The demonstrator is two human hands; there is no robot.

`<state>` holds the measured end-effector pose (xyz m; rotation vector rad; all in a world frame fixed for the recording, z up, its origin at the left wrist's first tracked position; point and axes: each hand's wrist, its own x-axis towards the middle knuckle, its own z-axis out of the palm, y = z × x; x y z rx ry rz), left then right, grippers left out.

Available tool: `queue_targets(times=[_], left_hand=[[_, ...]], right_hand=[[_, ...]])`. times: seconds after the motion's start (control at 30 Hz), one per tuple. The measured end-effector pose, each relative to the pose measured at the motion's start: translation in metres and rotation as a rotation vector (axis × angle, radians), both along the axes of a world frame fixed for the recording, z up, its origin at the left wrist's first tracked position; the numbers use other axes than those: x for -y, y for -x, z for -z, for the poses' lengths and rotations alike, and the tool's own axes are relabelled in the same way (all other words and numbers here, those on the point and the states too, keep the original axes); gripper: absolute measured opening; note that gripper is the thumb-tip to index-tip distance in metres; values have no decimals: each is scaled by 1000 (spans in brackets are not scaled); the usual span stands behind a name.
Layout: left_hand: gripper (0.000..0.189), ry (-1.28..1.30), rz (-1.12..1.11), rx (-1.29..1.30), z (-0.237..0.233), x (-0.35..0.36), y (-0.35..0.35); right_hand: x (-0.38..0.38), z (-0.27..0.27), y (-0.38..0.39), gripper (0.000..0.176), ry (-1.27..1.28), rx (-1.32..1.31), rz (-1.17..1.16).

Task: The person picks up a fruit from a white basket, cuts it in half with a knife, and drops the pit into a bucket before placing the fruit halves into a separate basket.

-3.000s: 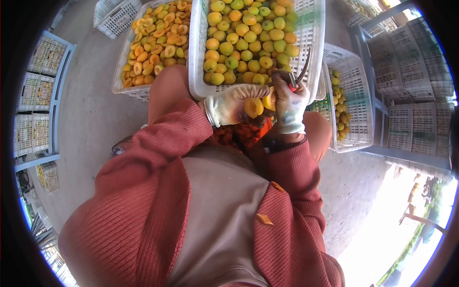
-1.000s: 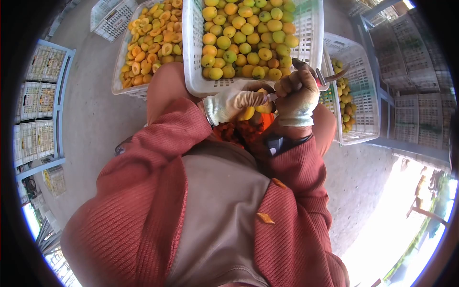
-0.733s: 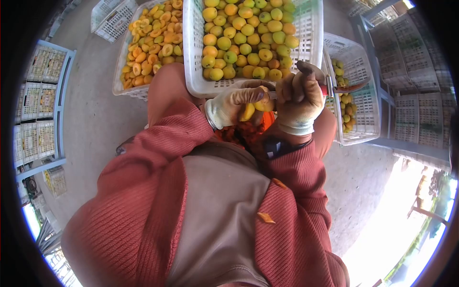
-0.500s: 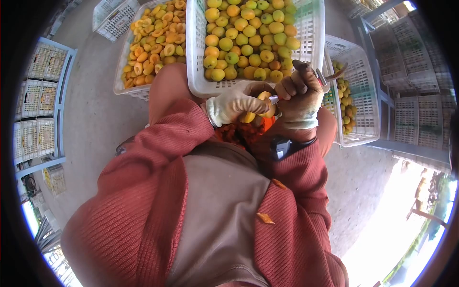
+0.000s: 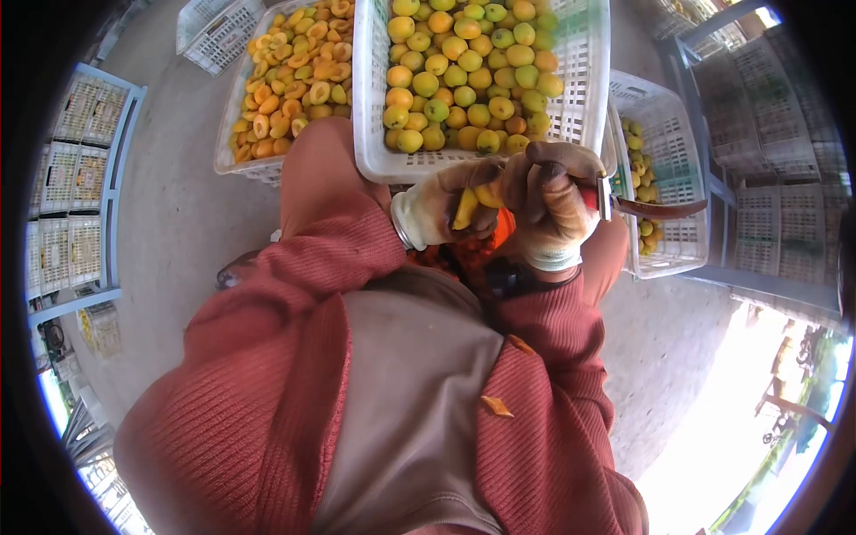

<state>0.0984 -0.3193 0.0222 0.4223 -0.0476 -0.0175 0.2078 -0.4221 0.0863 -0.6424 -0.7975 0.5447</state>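
My left hand (image 5: 435, 209), in a soiled white glove, is closed around yellow apricot pieces (image 5: 465, 210), whose cut edges show. Right against it is my gloved right hand (image 5: 557, 203), its fingers wrapped round a red-handled tool (image 5: 590, 197). From the tool's metal collar a curved reddish-brown strip (image 5: 662, 210) sticks out to the right. The tool's other end is hidden behind my fingers. Just beyond both hands stands a white plastic crate (image 5: 374, 165) of whole yellow-green apricots (image 5: 464, 76).
Left of it, another crate (image 5: 225, 120) holds halved apricots (image 5: 299, 67). A third crate (image 5: 691, 227) with whole fruit stands at the right. A white crate (image 5: 218, 40) lies far left. Racks of crates (image 5: 85, 178) line both sides. Two orange-brown scraps (image 5: 497, 407) cling to my clothing.
My right hand has rolled over and come in against my left. The tool's curved strip now reaches farther right and lower, and its shiny tip no longer shows at the fruit.
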Motion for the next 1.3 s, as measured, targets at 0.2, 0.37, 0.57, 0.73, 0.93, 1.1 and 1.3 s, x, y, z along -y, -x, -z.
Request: queue_targets(times=[0.2, 0.37, 0.57, 0.73, 0.93, 1.1, 1.3], left_hand=[[39, -437, -233, -186, -27, -5, -5], [58, -1139, -339, -242, -23, -1, -6], [38, -520, -288, -348, -29, -17, 0], [23, -304, -478, -316, -50, -44, 12], [32, -396, -976, -486, -53, -155, 62], [36, 82, -1056, -681, -26, -254, 71], [64, -63, -1097, -571, 0, -339, 37]], right_hand=[[-2, 9, -9, 26, 156, 2, 104], [0, 25, -18, 21, 230, -341, -83], [4, 30, -16, 18, 341, -487, -154], [-6, 28, 4, 18, 665, -394, -40], [-13, 29, 8, 20, 935, -279, 31], [-25, 36, 12, 21, 977, -153, 34], [-32, 42, 9, 19, 1023, -159, 20]])
